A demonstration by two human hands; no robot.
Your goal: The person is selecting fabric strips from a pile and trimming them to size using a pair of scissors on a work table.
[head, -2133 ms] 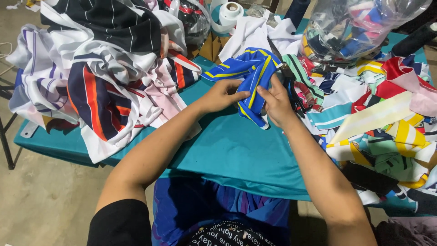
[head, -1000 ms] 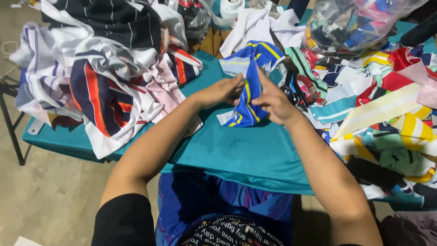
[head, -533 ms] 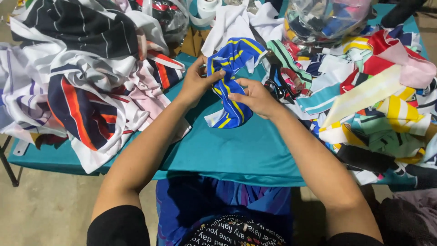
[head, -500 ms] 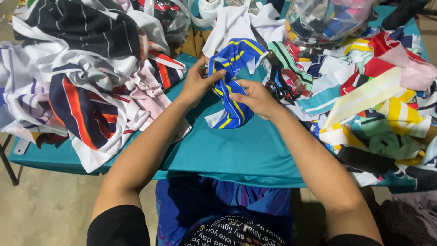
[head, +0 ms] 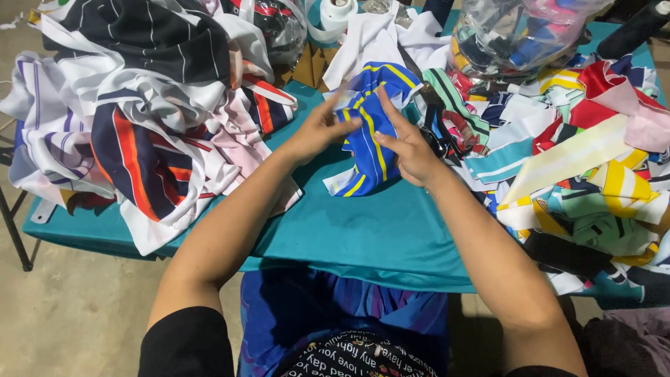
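Note:
A blue piece of fabric with yellow and white stripes [head: 368, 132] is bunched above the teal-covered table [head: 391, 237]. My left hand [head: 317, 129] pinches its upper left side with thumb and fingers. My right hand [head: 408, 143] grips its right side, the fingers stretched up along the cloth. Both forearms reach in from the bottom of the view. The lower end of the piece hangs down onto the teal cover.
A heap of white, black, navy and orange striped garments [head: 132, 112] fills the left of the table. Many coloured fabric strips [head: 579, 167] lie on the right. A clear plastic bag of scraps [head: 516, 35] and a tape roll [head: 335, 14] stand at the back.
The striped piece has been gathered and folded narrower between both hands. My view shifted slightly left and closer.

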